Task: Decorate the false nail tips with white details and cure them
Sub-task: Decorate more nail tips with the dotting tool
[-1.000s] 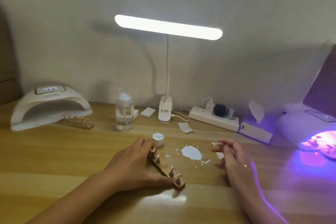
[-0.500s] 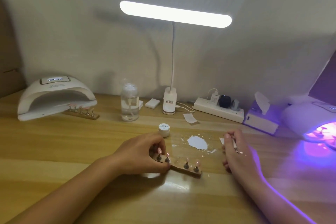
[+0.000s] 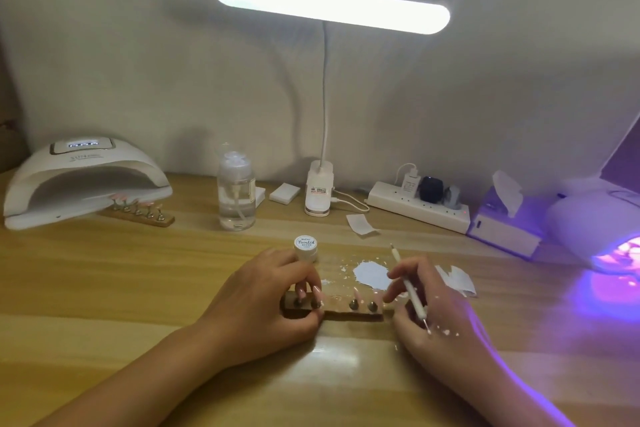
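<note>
A wooden holder point(image 3: 341, 306) with several pink false nail tips point(image 3: 356, 295) lies crosswise in front of me on the desk. My left hand point(image 3: 263, 305) grips its left end, fingers curled round the wood. My right hand point(image 3: 436, 308) sits at the holder's right end and holds a thin white dotting tool point(image 3: 408, 284) between its fingers, tip pointing back over the hand. White paint flecks mark that hand. A white paint smear point(image 3: 370, 273) lies on a clear sheet behind the holder, and a small white jar point(image 3: 305, 246) stands beyond my left hand.
A white nail lamp point(image 3: 83, 180) sits at the back left with a second holder of tips point(image 3: 138, 213) at its mouth. Another lamp point(image 3: 602, 229) glows purple at the right. A clear bottle point(image 3: 236, 194), desk lamp base point(image 3: 319, 189), power strip point(image 3: 419, 206) and tissue box point(image 3: 505, 229) line the back.
My left hand has turned the holder from a diagonal to crosswise. My right hand has come in to the holder's right end, and the dotting tool now shows clearly in it.
</note>
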Demonstrator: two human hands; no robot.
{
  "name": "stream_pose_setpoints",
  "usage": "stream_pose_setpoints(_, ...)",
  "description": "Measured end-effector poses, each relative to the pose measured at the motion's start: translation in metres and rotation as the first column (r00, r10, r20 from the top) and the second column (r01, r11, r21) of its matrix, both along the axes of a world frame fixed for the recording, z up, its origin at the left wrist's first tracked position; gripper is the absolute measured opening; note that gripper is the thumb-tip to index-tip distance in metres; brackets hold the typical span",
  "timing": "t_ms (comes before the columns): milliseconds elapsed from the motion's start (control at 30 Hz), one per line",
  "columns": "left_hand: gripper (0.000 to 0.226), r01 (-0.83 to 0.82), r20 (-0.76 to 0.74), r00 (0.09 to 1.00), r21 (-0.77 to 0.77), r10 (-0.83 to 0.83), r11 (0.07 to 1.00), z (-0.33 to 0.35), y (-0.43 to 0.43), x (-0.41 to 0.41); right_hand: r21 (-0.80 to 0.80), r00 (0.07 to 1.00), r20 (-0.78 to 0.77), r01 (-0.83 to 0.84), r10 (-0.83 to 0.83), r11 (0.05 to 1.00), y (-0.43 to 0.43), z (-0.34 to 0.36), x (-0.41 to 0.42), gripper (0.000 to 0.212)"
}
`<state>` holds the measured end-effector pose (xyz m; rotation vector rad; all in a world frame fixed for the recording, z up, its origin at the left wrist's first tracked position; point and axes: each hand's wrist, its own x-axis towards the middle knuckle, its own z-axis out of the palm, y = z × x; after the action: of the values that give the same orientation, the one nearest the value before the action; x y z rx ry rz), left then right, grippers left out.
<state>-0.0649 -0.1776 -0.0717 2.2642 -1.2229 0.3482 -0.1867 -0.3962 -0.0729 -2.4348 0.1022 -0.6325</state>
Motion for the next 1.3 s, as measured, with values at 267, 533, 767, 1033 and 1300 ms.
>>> stream_pose_setpoints(267, 0.012, 0.03, 0.014, 0.999, -0.004, -0.03, 1.0, 0.005, 0.001, -0.006, -0.157, 0.996, 0.071, -0.049, 0.061, 0.986, 0.008, 0.002, -0.005, 0.042)
stream_pose_setpoints(533, 0.016, 0.013, -0.057, 0.998, -0.01, -0.013, 1.0, 0.006, 0.0, -0.005, -0.214, 0.99, 0.131, -0.028, 0.057, 0.977, 0.012, 0.002, -0.004, 0.053)
stream_pose_setpoints(767, 0.025, -0.044, -0.156, 0.986, 0.115, 0.062, 0.992, 0.021, 0.011, 0.014, -0.156, 0.979, 0.204, 0.038, -0.005, 0.987, 0.005, -0.002, 0.0, 0.044)
stream_pose_setpoints(1033, 0.015, -0.176, -0.134, 0.958, 0.418, 0.252, 0.891, 0.045, 0.047, 0.043, -0.186, 0.998, 0.054, -0.027, 0.038, 0.982, 0.005, -0.006, 0.001, 0.047)
stream_pose_setpoints(1300, 0.018, -0.057, -0.232, 0.972, -0.067, 0.04, 0.996, 0.051, 0.006, -0.002, -0.14, 0.999, -0.018, -0.048, 0.046, 0.989, 0.005, -0.006, 0.004, 0.047)
